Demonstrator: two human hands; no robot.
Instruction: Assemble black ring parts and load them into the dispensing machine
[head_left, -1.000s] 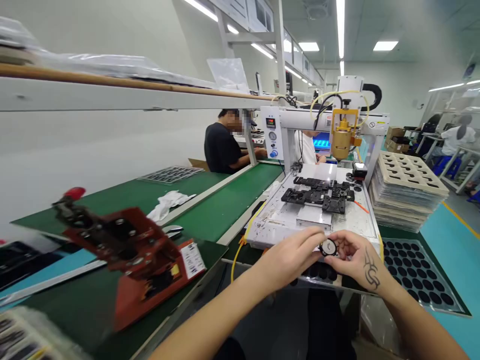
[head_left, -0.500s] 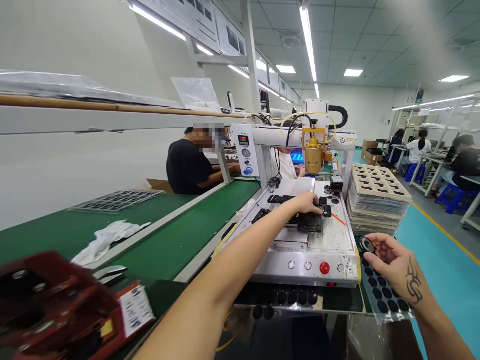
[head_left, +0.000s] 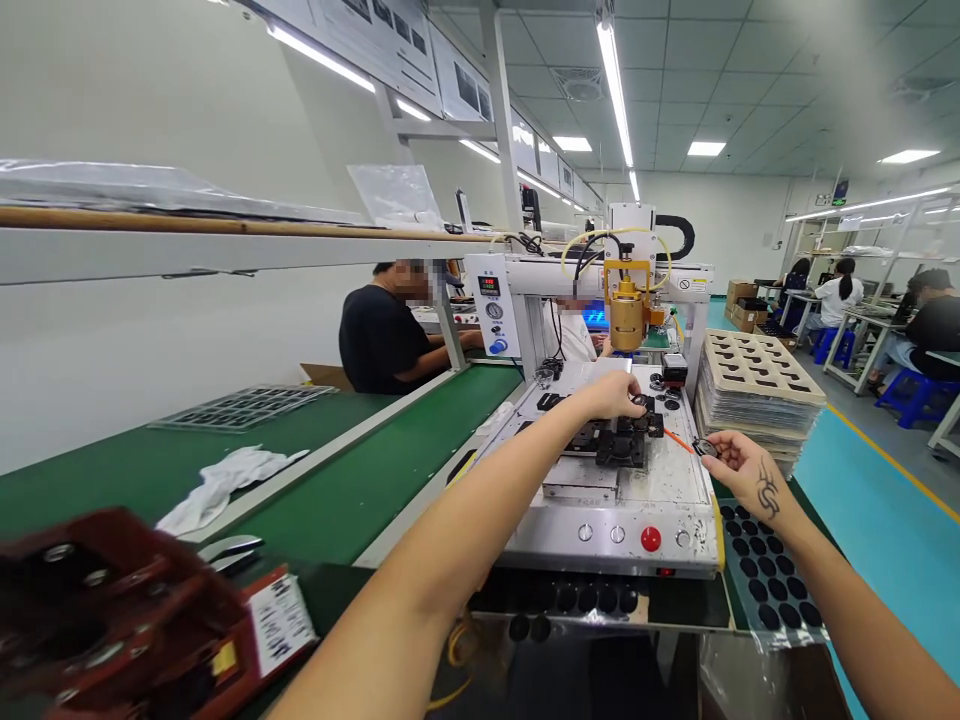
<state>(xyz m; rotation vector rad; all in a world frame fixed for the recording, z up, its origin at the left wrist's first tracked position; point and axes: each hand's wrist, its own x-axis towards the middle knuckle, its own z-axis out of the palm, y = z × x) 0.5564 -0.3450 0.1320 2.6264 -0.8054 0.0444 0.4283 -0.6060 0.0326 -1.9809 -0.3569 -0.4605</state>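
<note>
My left hand (head_left: 616, 394) reaches over the machine's white bed, its fingers closed at the black fixture (head_left: 624, 447). A small dark part shows at the fingertips, too small to make out. Between thumb and fingers, my right hand (head_left: 744, 470) pinches a round disc (head_left: 703, 447) with a dark rim and paler middle, by the bed's right edge. Pointing from the fixture toward that disc is a thin orange stick (head_left: 679, 439). The gold cylindrical head (head_left: 627, 318) of the machine hangs above and behind my left hand, apart from it.
A sheet of black round pads (head_left: 765, 570) lies below my right forearm. Stacked trays (head_left: 761, 375) stand right of the machine. A red button (head_left: 650, 539) is on its front panel. At left are a green conveyor belt (head_left: 375, 490), a white glove (head_left: 225, 485) and a dark red device (head_left: 127, 620).
My right hand has moved left and up with the disc, from above the pad sheet to the bed's edge. My left hand has lifted slightly and stays at the fixture.
</note>
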